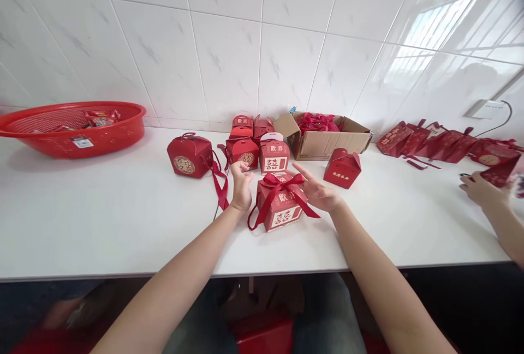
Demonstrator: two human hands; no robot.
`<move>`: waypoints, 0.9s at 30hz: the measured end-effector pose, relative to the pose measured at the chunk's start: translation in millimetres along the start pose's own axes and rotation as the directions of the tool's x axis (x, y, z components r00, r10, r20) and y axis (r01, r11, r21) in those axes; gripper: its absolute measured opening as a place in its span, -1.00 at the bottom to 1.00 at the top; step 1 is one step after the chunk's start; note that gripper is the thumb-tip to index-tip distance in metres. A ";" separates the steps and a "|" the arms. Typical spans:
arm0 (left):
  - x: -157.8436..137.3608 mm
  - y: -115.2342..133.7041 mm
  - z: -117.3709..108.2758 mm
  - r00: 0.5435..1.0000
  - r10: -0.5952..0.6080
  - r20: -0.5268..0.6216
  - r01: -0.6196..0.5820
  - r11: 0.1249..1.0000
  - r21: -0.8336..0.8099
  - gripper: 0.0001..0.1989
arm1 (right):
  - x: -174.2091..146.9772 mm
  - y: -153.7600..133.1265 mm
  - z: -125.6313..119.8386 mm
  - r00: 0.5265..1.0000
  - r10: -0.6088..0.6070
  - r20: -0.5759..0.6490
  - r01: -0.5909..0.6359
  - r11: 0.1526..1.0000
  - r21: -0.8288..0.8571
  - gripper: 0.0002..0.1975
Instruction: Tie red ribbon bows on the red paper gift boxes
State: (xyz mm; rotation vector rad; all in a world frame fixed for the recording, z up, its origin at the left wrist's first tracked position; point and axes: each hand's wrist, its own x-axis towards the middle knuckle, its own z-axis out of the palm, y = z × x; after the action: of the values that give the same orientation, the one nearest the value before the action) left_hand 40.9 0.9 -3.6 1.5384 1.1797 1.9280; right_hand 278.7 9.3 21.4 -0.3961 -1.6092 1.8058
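Observation:
A red gift box with a white printed panel stands on the white table in front of me. A red ribbon bow is tied across its top, and a dark red cord hangs at its left side. My left hand is at the box's left, fingers apart, holding nothing. On the other side, my right hand is spread beside the bow; whether its fingertips touch the ribbon I cannot tell. Right behind stands another red box with the same white panel, its lower part partly hidden.
Several red boxes cluster near the wall. A ribboned box stands left of them, a plain one to the right. A carton holds red ribbon. A red basket holds packets. At far right, a co-worker's hand handles a red box.

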 end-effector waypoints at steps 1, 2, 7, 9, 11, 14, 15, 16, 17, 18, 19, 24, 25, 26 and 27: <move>-1.2 -1.9 0.3 1.000 0.004 -0.001 -0.004 1.000 0.013 -0.82 | -2.0 0.7 1.5 0.999 0.031 0.041 -0.030 0.999 -0.036 -0.07; -2.6 -3.6 0.9 1.000 0.009 0.005 -0.009 1.000 0.026 -0.83 | -4.5 0.8 3.7 0.996 0.054 0.075 -0.049 0.996 -0.071 -0.05; -7.6 -10.9 8.6 0.996 0.010 0.091 -0.020 0.993 0.115 -0.81 | -27.9 3.9 28.2 0.998 0.049 0.033 -0.037 0.949 -0.314 -0.01; -8.7 -12.5 12.1 0.990 0.016 0.143 -0.038 0.987 0.156 -0.76 | -45.1 10.0 41.6 0.987 -0.048 -0.155 -0.028 0.890 -0.454 -0.07; -10.0 -12.9 14.2 0.981 0.021 0.194 -0.059 0.980 0.191 -0.73 | -67.3 17.9 52.4 0.930 -0.166 -0.328 -0.036 0.848 -0.529 -0.12; -11.8 -13.2 15.0 0.971 0.005 0.241 -0.062 0.971 0.231 -0.73 | -106.3 27.5 55.6 0.820 -0.247 -0.516 -0.079 0.845 -0.530 -0.15; -12.0 -13.7 14.9 0.969 -0.008 0.249 -0.054 0.969 0.243 -0.73 | -119.7 29.1 52.3 0.772 -0.272 -0.574 -0.106 0.836 -0.538 -0.17; -12.0 -14.6 14.8 0.967 -0.023 0.253 -0.043 0.966 0.255 -0.74 | -132.8 29.8 47.0 0.717 -0.296 -0.632 -0.152 0.818 -0.555 -0.17; -11.6 -15.6 14.8 0.966 -0.040 0.256 -0.031 0.963 0.266 -0.74 | -145.3 29.4 40.1 0.653 -0.323 -0.685 -0.213 0.789 -0.576 -0.17; -11.0 -16.8 14.9 0.965 -0.056 0.258 -0.018 0.961 0.277 -0.74 | -157.0 28.1 32.3 0.583 -0.351 -0.733 -0.289 0.753 -0.591 -0.14; -10.3 -18.1 15.1 0.964 -0.070 0.258 -0.007 0.958 0.286 -0.73 | -167.6 25.9 24.1 0.506 -0.380 -0.774 -0.368 0.717 -0.592 -0.12; -7.4 -21.6 16.0 0.963 -0.100 0.250 0.019 0.951 0.308 -0.71 | -202.6 7.0 -10.6 0.097 -0.456 -0.885 -0.602 0.681 -0.417 -0.04; -7.2 -21.8 16.1 0.963 -0.103 0.249 0.022 0.951 0.309 -0.71 | -206.6 3.0 -16.2 0.017 -0.455 -0.890 -0.608 0.702 -0.371 0.00; -7.1 -21.9 16.2 0.963 -0.107 0.248 0.026 0.950 0.310 -0.70 | -210.0 -0.8 -21.9 -0.049 -0.451 -0.891 -0.611 0.719 -0.331 0.03; -7.0 -22.0 16.3 0.962 -0.112 0.249 0.030 0.950 0.310 -0.70 | -212.7 -4.1 -28.1 -0.096 -0.445 -0.890 -0.613 0.731 -0.299 0.06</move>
State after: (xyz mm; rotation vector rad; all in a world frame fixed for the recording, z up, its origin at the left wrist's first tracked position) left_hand 54.2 13.9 -24.9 1.8128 1.4368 1.4865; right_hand 451.6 -109.3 -24.1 -1.8160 -0.8071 0.2024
